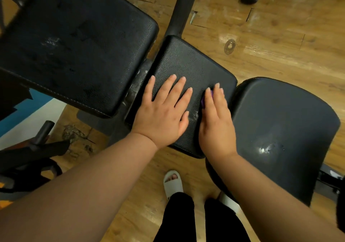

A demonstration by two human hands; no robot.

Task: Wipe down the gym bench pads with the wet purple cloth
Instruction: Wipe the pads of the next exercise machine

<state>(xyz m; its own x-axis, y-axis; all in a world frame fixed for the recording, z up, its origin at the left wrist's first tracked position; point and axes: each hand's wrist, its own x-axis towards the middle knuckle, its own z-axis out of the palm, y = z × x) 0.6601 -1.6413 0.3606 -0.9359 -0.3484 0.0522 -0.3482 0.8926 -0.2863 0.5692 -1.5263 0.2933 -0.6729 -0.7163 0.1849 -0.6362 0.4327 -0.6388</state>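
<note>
Left hand (164, 114) lies flat on the middle bench pad (194, 62), fingers (169, 86) spread. Right hand (216, 122) presses the purple cloth (204, 99), nearly hidden under straight, close-set fingers. Bunched so small, the cloth may leave patches unwiped

The middle pad (186, 62) has a big pad (74, 45) at ten o'clock and another pad (280, 125) at four. On it lie the left grip (164, 114) and, at three o'clock, the right grip (216, 124) over the cloth (203, 101).

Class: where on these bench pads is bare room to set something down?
Free: the back pad, the seat pad beyond the right hand, the far half of the middle pad. Crowded: its near half, under the left hand, right hand and purple cloth.
</note>
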